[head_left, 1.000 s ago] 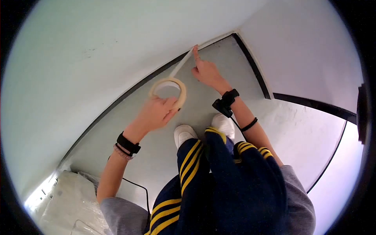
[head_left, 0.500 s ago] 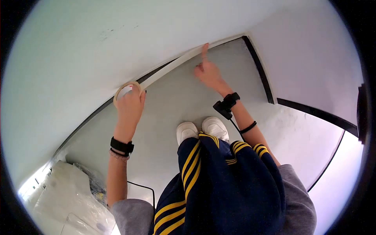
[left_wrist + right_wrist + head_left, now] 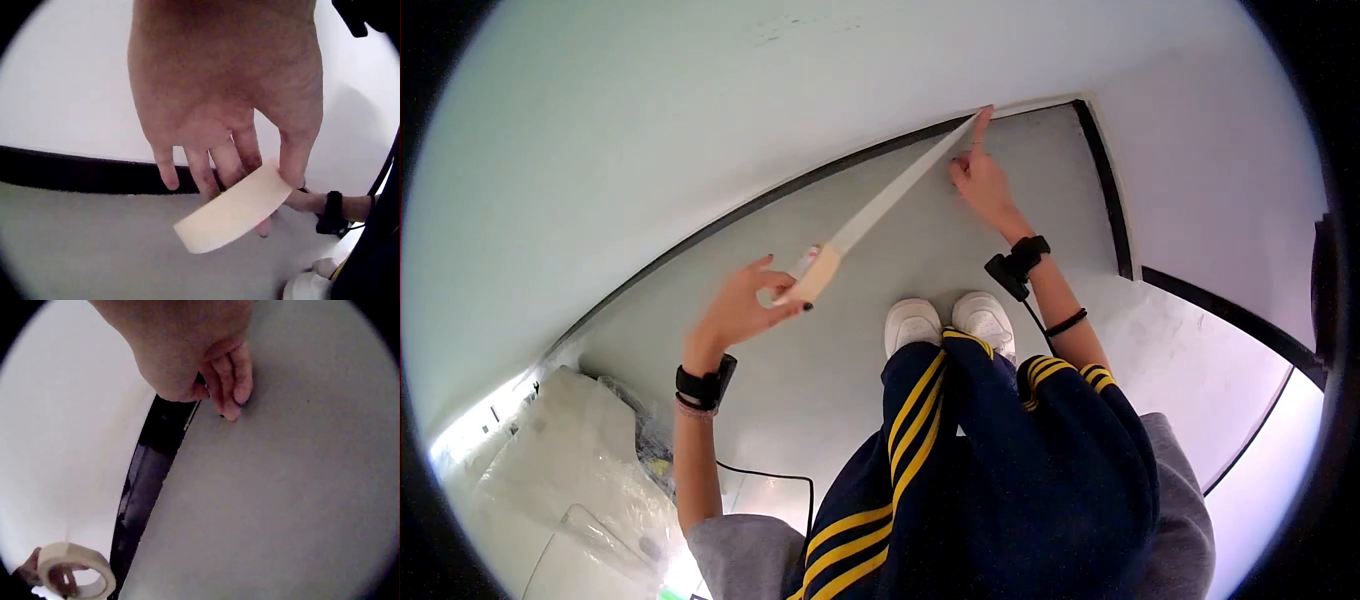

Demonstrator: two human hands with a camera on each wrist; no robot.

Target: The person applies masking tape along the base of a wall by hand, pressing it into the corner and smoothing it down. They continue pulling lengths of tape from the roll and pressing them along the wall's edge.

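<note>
In the head view my left hand (image 3: 735, 305) holds a roll of cream tape (image 3: 812, 275) between thumb and fingers, out over the floor. A taut strip of tape (image 3: 900, 185) runs from the roll up to my right hand (image 3: 988, 185), whose extended index finger presses it at the black edge strip (image 3: 800, 183) along the wall base. The left wrist view shows the roll (image 3: 234, 209) pinched at its rim by my left hand (image 3: 228, 75). In the right wrist view my right hand (image 3: 187, 350) has its other fingers curled, the index fingertip hidden.
A white wall (image 3: 650, 130) rises beyond the grey floor (image 3: 800, 420), with a second wall (image 3: 1210, 170) at the right. Clear plastic wrapping (image 3: 570, 450) lies at the lower left. Two white shoes (image 3: 913, 325) stand on the floor, and a black cable (image 3: 770, 474) hangs near my left arm.
The roll swung out to the wall edge, then back over the floor with a longer strip stretched. My right hand's pressing finger remains at the wall edge. The head view has shifted.
</note>
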